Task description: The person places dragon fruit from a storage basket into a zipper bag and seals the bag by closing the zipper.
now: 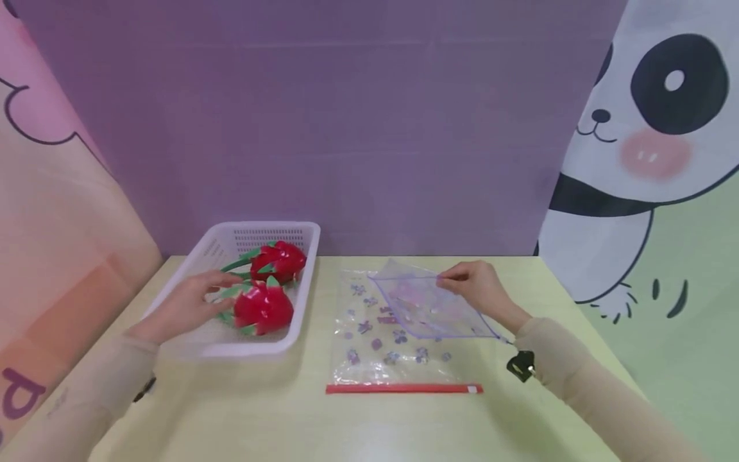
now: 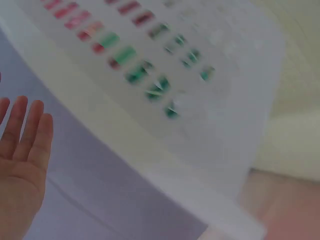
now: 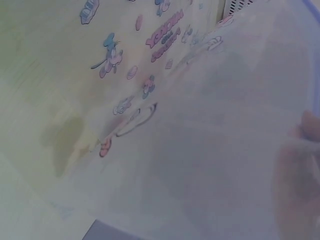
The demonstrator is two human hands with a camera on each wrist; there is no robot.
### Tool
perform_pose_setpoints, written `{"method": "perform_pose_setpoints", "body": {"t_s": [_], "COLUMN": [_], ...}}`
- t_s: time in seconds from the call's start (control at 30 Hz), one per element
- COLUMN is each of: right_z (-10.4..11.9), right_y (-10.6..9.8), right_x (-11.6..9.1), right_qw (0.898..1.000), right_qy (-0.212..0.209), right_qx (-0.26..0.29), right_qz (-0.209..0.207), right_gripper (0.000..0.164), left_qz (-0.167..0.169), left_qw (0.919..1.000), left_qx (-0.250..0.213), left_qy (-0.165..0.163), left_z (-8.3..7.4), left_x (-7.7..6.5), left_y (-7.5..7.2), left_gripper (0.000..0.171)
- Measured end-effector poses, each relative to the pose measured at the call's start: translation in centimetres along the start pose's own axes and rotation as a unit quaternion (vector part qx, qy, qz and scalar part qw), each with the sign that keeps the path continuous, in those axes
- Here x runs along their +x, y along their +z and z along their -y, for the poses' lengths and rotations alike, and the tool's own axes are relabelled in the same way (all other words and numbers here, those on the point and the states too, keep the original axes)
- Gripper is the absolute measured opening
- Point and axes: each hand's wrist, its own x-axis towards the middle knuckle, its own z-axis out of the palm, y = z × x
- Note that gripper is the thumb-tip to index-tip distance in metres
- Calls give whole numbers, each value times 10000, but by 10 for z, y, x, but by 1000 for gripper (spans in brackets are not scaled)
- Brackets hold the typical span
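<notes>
My left hand (image 1: 196, 298) is over the left side of a white plastic basket (image 1: 314, 256), fingers loosely extended near the green tips of two shiny red dragon fruits (image 1: 263, 309). The left wrist view has this hand (image 2: 25, 155) with straight fingers beside the slotted basket wall (image 2: 210, 130). Between thumb and fingers, my right hand (image 1: 482, 289) pinches the edge of a see-through pouch with purple trim (image 1: 439, 314), lifted at a slant. Under it lies a clear zip bag (image 1: 358, 346) with cartoon prints and a red slider strip (image 1: 404, 389). In the right wrist view the pouch (image 3: 215, 170) partly veils the hand.
A pale wood-look table (image 1: 260, 410) carries everything. Behind it hangs a purple cloth (image 1: 346, 128). A panda-printed sheet (image 1: 612, 244) hangs at the right, a pink and peach printed one (image 1: 63, 199) at the left. A black tag (image 1: 521, 366) dangles near the right wrist.
</notes>
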Motion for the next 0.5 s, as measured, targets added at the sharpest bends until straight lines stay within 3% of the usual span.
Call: {"method": "perform_pose_setpoints", "body": {"t_s": [0.2, 0.5], "right_z": [-1, -2], "right_y": [3, 6], "right_x": [0, 1], "right_qw": [9999, 9996], "right_qy": [28, -168], "right_qx": [-104, -220], "right_qz": [43, 53], "right_gripper": [19, 16], "left_qz": [890, 2094], "left_qw": [9914, 9728], "left_qx": [880, 939], "left_qy": [379, 316], "left_z": [15, 30], "left_x": [16, 42], "left_y": [-6, 5], "left_gripper": [51, 79]}}
